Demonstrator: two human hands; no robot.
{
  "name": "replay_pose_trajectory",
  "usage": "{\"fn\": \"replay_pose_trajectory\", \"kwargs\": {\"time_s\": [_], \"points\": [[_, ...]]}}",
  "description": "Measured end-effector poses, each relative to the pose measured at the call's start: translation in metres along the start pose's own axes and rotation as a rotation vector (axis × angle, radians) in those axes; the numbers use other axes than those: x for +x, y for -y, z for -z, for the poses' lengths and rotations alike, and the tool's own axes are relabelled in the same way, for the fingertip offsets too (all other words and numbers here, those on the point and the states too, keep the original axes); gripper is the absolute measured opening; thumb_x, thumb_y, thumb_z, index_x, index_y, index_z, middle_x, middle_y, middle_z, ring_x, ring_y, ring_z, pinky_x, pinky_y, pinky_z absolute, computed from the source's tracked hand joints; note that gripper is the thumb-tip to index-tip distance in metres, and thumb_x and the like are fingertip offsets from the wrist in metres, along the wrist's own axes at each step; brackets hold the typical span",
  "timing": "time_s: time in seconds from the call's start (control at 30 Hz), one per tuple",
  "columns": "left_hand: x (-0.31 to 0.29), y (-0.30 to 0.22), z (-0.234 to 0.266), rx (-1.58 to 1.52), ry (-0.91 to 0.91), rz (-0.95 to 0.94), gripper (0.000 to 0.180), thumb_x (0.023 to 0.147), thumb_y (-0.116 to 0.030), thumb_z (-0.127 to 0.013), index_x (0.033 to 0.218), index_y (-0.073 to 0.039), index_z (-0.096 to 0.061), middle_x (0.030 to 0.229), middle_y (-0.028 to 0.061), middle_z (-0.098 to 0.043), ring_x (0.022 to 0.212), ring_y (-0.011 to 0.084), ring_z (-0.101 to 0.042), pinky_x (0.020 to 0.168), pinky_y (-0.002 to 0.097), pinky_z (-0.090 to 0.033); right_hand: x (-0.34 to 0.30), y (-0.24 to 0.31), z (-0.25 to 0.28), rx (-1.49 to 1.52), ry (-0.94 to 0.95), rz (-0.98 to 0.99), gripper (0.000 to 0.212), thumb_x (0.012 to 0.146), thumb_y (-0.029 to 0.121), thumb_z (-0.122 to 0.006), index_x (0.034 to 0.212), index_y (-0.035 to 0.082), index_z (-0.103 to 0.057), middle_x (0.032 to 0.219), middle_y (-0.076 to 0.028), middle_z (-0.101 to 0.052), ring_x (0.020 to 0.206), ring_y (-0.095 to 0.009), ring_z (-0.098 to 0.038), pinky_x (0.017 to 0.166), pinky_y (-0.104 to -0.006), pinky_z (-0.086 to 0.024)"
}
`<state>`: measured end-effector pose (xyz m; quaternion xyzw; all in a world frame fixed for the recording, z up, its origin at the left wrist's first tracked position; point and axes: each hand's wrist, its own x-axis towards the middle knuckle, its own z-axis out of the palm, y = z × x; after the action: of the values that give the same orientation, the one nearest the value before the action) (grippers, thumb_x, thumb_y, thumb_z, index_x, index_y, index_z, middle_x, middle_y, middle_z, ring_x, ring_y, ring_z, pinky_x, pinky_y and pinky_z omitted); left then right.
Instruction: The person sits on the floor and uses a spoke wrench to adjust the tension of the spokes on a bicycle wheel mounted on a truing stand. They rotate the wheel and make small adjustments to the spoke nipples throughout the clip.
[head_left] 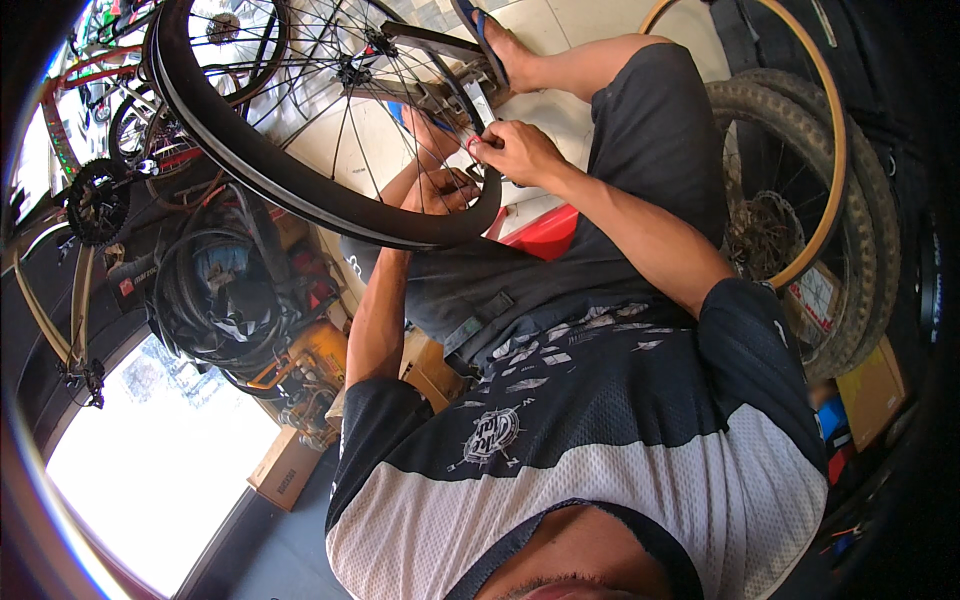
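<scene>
A bicycle wheel (290, 190) with a deep black rim and thin dark spokes stands in front of me, its hub (355, 68) beside a dark metal arm (430, 42). My right hand (522, 153) is closed at the rim's near right end, pinching a small red piece (471, 143) whose kind I cannot make out. Among the spokes, inside the rim, my left hand (440, 192) has its fingers curled. Whatever those fingers hold is too small and partly hidden. A silvery flat part (478, 100) sits just beyond my right hand.
Below my hands lies a red container (545, 235). Knobbly tyred wheels (865, 220) and a tan-edged hoop (842, 150) lean at the right. Coiled black tyres (190, 290), a yellow machine (320, 355) and a cardboard box (285, 467) stand at the left. Bicycles crowd the upper left.
</scene>
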<state>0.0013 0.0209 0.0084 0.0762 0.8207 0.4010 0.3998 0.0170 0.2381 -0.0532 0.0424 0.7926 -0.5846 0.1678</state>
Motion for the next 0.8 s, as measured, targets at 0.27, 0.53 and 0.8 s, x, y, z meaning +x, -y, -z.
{"fn": "replay_pose_trajectory", "kwargs": {"time_s": [0.27, 0.53, 0.8], "points": [[0.010, 0.027, -0.001, -0.533, -0.210, -0.096, 0.030, 0.108, -0.024, -0.055, 0.117, 0.004, -0.064, 0.102, 0.0096, -0.069, 0.087, 0.0164, -0.067, 0.074, 0.0306, -0.057, -0.001, -0.004, -0.008, -0.031, 0.234, 0.004, 0.043, 0.092, 0.042, -0.071, 0.093, -0.001, -0.075, 0.087, -0.017, -0.076, 0.082, -0.030, -0.072, 0.076, -0.0415, -0.054], [0.010, 0.034, -0.012, -0.742, -0.217, -0.105, 0.043, 0.110, -0.033, -0.051, 0.127, 0.005, -0.061, 0.114, 0.0133, -0.071, 0.103, 0.0213, -0.069, 0.088, 0.0350, -0.057, 0.001, -0.001, -0.007, 0.011, 0.302, 0.059, 0.053, 0.089, 0.054, -0.070, 0.098, 0.002, -0.077, 0.089, -0.021, -0.074, 0.086, -0.035, -0.072, 0.078, -0.0442, -0.054], [0.013, 0.039, -0.013, -0.773, -0.254, -0.124, 0.060, 0.111, -0.039, -0.047, 0.150, 0.006, -0.040, 0.144, 0.0211, -0.056, 0.129, 0.0298, -0.058, 0.107, 0.0411, -0.049, 0.007, -0.002, -0.014, 0.072, 0.372, 0.180, 0.058, 0.092, 0.058, -0.068, 0.089, 0.001, -0.074, 0.081, -0.020, -0.071, 0.079, -0.035, -0.070, 0.074, -0.0460, -0.052]]}}
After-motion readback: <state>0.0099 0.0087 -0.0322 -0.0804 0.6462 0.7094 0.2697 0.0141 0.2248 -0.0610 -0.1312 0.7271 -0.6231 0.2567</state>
